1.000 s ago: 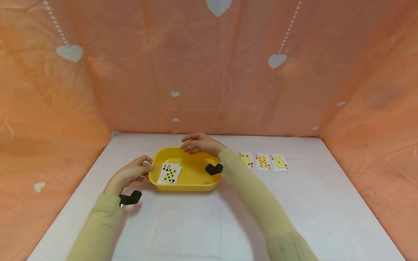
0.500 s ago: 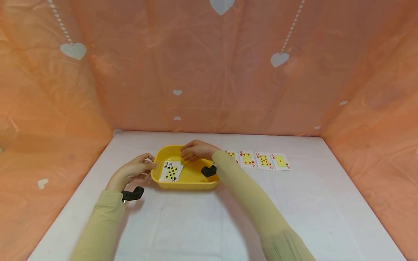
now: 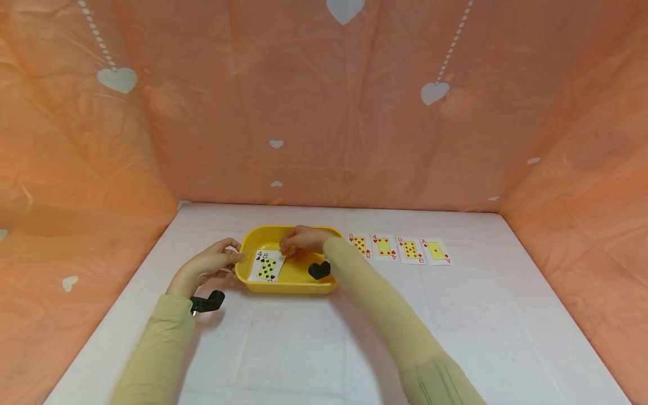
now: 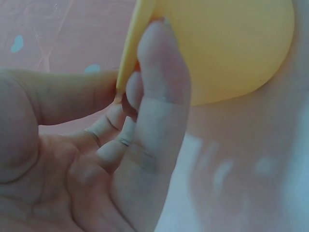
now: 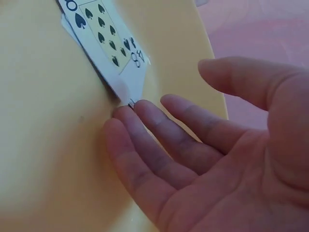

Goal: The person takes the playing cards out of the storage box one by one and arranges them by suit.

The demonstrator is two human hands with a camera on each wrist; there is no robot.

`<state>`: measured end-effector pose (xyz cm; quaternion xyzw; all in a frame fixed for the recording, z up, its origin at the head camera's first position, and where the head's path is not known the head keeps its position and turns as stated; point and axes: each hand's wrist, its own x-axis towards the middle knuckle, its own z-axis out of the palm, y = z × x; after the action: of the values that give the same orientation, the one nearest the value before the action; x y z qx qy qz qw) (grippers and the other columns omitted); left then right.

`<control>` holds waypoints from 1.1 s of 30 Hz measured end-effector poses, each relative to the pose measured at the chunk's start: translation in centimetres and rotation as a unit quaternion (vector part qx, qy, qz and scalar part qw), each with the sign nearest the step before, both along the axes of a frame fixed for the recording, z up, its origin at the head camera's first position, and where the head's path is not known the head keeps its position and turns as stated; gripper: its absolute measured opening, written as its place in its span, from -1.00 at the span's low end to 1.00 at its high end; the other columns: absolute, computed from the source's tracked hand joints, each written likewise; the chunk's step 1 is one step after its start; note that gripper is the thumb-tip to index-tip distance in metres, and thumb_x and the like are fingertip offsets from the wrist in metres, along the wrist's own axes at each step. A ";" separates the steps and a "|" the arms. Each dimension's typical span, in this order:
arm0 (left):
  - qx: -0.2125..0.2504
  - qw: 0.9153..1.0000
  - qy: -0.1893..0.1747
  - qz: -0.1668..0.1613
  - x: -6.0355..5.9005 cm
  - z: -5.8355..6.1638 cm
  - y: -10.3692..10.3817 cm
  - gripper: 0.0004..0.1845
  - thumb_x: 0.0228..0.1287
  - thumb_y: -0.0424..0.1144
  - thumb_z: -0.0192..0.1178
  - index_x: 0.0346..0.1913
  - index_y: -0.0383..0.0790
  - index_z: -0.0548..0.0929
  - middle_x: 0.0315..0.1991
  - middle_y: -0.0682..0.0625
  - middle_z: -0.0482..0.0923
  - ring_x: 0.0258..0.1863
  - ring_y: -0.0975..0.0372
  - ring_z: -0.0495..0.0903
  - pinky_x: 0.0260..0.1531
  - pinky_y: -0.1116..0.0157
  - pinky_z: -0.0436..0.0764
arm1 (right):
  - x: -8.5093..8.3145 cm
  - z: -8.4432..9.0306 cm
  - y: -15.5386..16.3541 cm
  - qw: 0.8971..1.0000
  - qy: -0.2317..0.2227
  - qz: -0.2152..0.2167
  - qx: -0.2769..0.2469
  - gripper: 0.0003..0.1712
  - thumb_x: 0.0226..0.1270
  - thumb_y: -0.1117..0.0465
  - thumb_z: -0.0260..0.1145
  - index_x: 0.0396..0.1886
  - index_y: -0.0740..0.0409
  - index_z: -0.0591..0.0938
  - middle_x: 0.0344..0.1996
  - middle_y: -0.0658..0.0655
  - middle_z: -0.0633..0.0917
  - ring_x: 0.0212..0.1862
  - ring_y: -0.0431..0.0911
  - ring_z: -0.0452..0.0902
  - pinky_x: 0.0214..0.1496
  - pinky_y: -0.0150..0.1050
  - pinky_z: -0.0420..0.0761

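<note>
A yellow plastic basin (image 3: 291,288) stands on the white table in the head view. My left hand (image 3: 212,264) grips its left rim, the thumb on one side and fingers on the other, as the left wrist view shows. Inside lie several overlapping playing cards, the eight of spades (image 3: 267,269) on top and a black four peeking out beneath. My right hand (image 3: 305,240) reaches into the basin from the right. In the right wrist view its extended fingertips (image 5: 145,110) touch the lower corner of the cards, and the thumb stays apart from them.
Right of the basin, red cards lie face up in a row: the eight of hearts (image 3: 359,246), four of hearts (image 3: 384,246), nine of diamonds (image 3: 410,250) and ace of diamonds (image 3: 436,251). A pink-orange curtain (image 3: 324,112) surrounds the table.
My right hand has moved down into the basin, closer to the cards there. Its sleeve has shifted left, uncovering the eight of hearts. The left hand keeps its grip on the rim.
</note>
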<state>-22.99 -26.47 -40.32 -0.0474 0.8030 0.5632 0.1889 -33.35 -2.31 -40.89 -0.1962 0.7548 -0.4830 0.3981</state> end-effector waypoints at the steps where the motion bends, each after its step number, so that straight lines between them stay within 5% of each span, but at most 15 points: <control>1: 0.001 1.000 0.001 -0.001 0.0 0.0 0.0 -0.69 0.45 -0.32 0.00 0.10 -0.41 0.22 -0.31 -0.14 0.53 -0.44 0.20 0.58 -0.46 0.29 0.61 | 0.1 0.0 0.0 1.000 0.001 0.000 0.002 -0.60 0.36 0.27 0.20 0.12 0.39 0.51 -0.06 0.26 0.65 -0.03 0.05 0.60 0.07 -0.12 0.54; 33: 0.000 1.000 0.000 0.000 0.0 -0.1 0.1 -0.68 0.44 -0.31 0.03 0.09 -0.38 0.23 -0.31 -0.13 0.52 -0.45 0.19 0.59 -0.41 0.22 0.65 | 0.3 -0.8 -0.9 0.998 0.046 0.022 0.033 -0.79 0.23 0.39 0.33 -0.14 0.40 0.66 -0.41 0.13 0.69 -0.39 -0.14 0.56 -0.29 -0.36 0.59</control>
<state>-23.02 -26.40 -40.40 -0.0477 0.8031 0.5630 0.1892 -33.09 -3.23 -41.70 -0.2212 0.7831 -0.4401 0.3797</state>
